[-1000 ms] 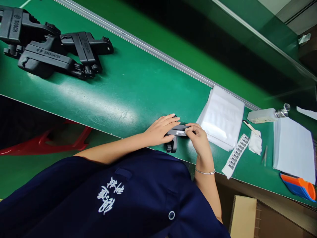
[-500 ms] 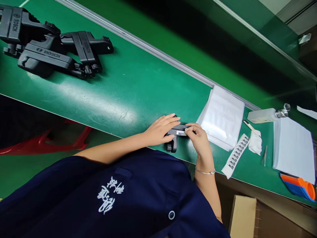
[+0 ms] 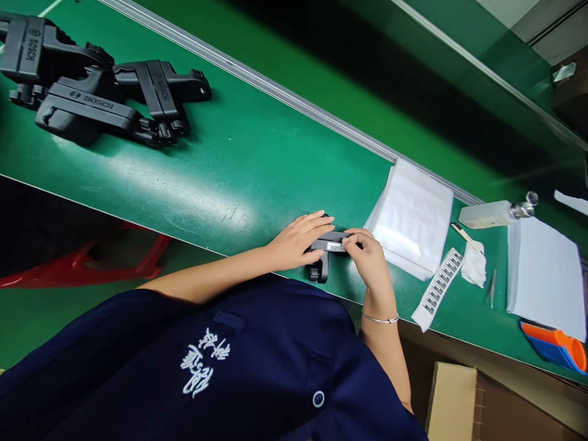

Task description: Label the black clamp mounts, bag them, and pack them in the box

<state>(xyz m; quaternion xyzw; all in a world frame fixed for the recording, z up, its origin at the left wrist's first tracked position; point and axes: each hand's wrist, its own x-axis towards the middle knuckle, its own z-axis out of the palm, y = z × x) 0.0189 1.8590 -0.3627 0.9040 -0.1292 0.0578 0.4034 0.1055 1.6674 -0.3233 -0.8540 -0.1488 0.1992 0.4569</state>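
Head view, left hand point(image 3: 294, 242) clasping part-hidden black device point(image 3: 335, 237), right hand point(image 3: 369, 257) pinching its end, label point(image 3: 334, 246) illegible

hands point(image 3: 298, 243): 2 | handled black part point(image 3: 336, 236): 1 | BOSCH-marked black parts point(image 3: 89, 101): 3 | label strip point(image 3: 441, 283): 1 | bottle point(image 3: 484, 214): 1 | tweezers point(image 3: 492, 286): 1 | bracelet point(image 3: 380, 320): 1

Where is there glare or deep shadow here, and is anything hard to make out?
In the head view, glare streaks the green table, left of centre; a dark band crosses the green surface beyond; print on the white label on the black part is too small to read.
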